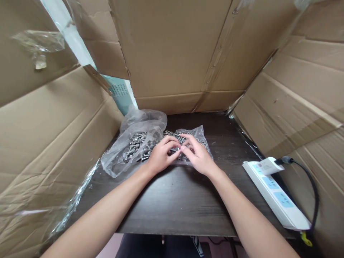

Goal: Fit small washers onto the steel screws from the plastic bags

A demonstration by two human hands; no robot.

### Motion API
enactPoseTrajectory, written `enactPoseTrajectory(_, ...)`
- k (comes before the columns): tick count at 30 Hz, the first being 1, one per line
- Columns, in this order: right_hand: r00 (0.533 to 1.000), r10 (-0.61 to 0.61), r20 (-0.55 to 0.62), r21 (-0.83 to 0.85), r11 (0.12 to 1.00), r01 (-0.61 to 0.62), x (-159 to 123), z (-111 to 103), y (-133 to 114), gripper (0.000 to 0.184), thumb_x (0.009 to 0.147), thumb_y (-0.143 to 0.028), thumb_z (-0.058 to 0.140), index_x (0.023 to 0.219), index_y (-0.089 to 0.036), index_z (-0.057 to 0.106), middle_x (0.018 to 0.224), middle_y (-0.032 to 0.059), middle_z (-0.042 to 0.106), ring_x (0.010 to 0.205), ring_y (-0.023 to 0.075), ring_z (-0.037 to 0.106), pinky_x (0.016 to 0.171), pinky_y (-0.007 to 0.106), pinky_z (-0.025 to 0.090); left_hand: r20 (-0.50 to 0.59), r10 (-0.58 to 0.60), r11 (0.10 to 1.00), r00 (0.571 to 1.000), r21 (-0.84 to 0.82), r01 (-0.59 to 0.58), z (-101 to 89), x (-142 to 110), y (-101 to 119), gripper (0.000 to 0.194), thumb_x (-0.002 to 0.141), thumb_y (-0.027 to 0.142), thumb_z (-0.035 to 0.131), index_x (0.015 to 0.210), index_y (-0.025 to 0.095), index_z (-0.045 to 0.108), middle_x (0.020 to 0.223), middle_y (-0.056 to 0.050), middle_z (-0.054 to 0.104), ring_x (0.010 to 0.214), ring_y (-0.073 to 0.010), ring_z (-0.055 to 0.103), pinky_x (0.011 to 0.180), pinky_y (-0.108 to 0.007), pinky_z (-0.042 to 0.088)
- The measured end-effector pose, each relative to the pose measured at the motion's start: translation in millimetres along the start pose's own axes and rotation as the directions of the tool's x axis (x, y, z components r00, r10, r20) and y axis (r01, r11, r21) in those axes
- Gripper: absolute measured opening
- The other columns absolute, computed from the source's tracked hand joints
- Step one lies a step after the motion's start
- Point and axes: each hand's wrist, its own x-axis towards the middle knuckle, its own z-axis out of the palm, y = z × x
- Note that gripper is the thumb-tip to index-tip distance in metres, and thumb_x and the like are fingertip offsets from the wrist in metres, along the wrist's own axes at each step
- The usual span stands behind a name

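Observation:
My left hand (162, 154) is closed, with a metal bolt (172, 151) showing between its thumb and fingers. Close against it, my right hand (198, 156) has its thumb and fingers curled together near the bolt's end. Whatever lies in the right fingertips is too small to make out. Under and behind both hands spreads a clear plastic bag (200, 133) with small nuts or washers (202, 142) and loose bolts on it. To the left, a larger clear bag (113, 163) holds several metal bolts (135, 143).
Cardboard walls (172, 50) enclose the dark wooden table (172, 204) at the back and both sides. On the right lies a white power strip (276, 195) with a white plug adapter (268, 165) and a black cable (313, 179) that loops down past the table edge.

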Motion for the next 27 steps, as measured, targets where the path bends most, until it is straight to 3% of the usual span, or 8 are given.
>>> enactPoseTrajectory(2, 1.0, -0.006, 0.008, 0.011, 1.0, 0.006, 0.2, 0.3, 0.7, 0.05, 0.093, -0.035, 0.057, 0.141, -0.02, 0.052, 0.096, 0.0034, 0.066, 0.068, 0.0149, 0.059, 0.065, 0.03, 0.047, -0.003, -0.005, 1.0, 1.0, 0.002, 0.005, -0.2, -0.1, -0.4, 0.007, 0.094, 0.017, 0.067, 0.101, 0.017, 0.071, 0.109, -0.009, 0.065, 0.095, -0.0172, 0.065, 0.062, -0.021, 0.053)
enactPoseTrajectory(5, 1.0, 0.029, 0.01, 0.003, 1.0, -0.029, 0.2, 1.2, 1.1, 0.039, 0.098, -0.038, 0.051, 0.13, -0.02, 0.06, 0.078, 0.0001, 0.063, 0.063, 0.0153, 0.057, 0.064, 0.03, 0.046, -0.001, -0.008, 1.0, 1.0, -0.004, 0.008, -0.1, -0.4, -0.6, 0.008, 0.094, 0.017, 0.067, 0.101, 0.017, 0.07, 0.11, -0.009, 0.065, 0.095, -0.017, 0.065, 0.062, -0.02, 0.053)
enactPoseTrajectory(9, 1.0, -0.007, 0.019, 0.02, 1.0, 0.006, -0.3, 2.5, -0.3, 0.044, 0.093, -0.033, 0.057, 0.135, -0.02, 0.057, 0.098, 0.004, 0.069, 0.067, 0.014, 0.059, 0.064, 0.029, 0.047, 0.002, -0.014, 1.0, 1.0, -0.004, 0.014, 0.8, -0.9, -0.7, 0.007, 0.095, 0.019, 0.066, 0.101, 0.017, 0.07, 0.11, -0.009, 0.065, 0.096, -0.0177, 0.066, 0.062, -0.021, 0.053)
enactPoseTrajectory(13, 0.999, 0.035, 0.013, -0.014, 0.999, -0.035, -0.5, 2.5, -1.1, 0.037, 0.1, -0.038, 0.047, 0.129, -0.019, 0.061, 0.077, 0.0, 0.064, 0.063, 0.0152, 0.058, 0.064, 0.03, 0.046, 0.0, -0.006, 1.0, 1.0, -0.003, 0.006, 1.0, -0.9, -0.6, 0.008, 0.096, 0.02, 0.066, 0.101, 0.017, 0.07, 0.11, -0.01, 0.065, 0.095, -0.0175, 0.066, 0.061, -0.021, 0.053)
enactPoseTrajectory(16, 1.0, -0.005, 0.009, 0.029, 1.0, 0.005, -0.4, 1.8, -0.9, 0.043, 0.096, -0.035, 0.053, 0.136, -0.02, 0.056, 0.097, 0.0037, 0.068, 0.069, 0.0148, 0.061, 0.067, 0.03, 0.048, 0.001, -0.011, 1.0, 1.0, 0.0, 0.011, 0.3, -0.6, -0.2, 0.008, 0.095, 0.019, 0.066, 0.101, 0.017, 0.07, 0.111, -0.009, 0.065, 0.093, -0.0166, 0.066, 0.062, -0.021, 0.053)
enactPoseTrajectory(20, 0.999, 0.044, -0.007, -0.028, 0.999, -0.044, -0.3, 0.5, -1.5, 0.037, 0.101, -0.039, 0.045, 0.127, -0.019, 0.062, 0.074, -0.0005, 0.062, 0.062, 0.0154, 0.057, 0.064, 0.03, 0.045, 0.012, -0.014, 1.0, 1.0, -0.005, 0.014, -0.3, -0.5, 0.3, 0.008, 0.095, 0.02, 0.066, 0.102, 0.017, 0.071, 0.111, -0.009, 0.065, 0.095, -0.0172, 0.066, 0.062, -0.021, 0.053)
enactPoseTrajectory(24, 1.0, 0.002, 0.014, -0.035, 0.999, -0.002, -0.1, 0.1, -2.3, 0.038, 0.098, -0.035, 0.05, 0.133, -0.02, 0.058, 0.089, 0.0023, 0.067, 0.069, 0.0165, 0.061, 0.069, 0.031, 0.048, 0.013, -0.016, 1.0, 1.0, 0.006, 0.016, -0.1, -0.7, 0.9, 0.008, 0.095, 0.019, 0.066, 0.101, 0.017, 0.071, 0.111, -0.01, 0.066, 0.094, -0.0172, 0.066, 0.062, -0.021, 0.053)
enactPoseTrajectory(27, 1.0, 0.006, 0.0, -0.068, 0.998, -0.006, 0.0, 0.5, -2.3, 0.034, 0.101, -0.035, 0.045, 0.128, -0.021, 0.061, 0.078, 0.0004, 0.064, 0.07, 0.0178, 0.061, 0.071, 0.033, 0.048, 0.021, -0.023, 1.0, 1.0, -0.001, 0.023, 0.1, -0.8, 1.7, 0.007, 0.095, 0.02, 0.066, 0.101, 0.017, 0.07, 0.111, -0.009, 0.066, 0.093, -0.0166, 0.066, 0.063, -0.021, 0.054)
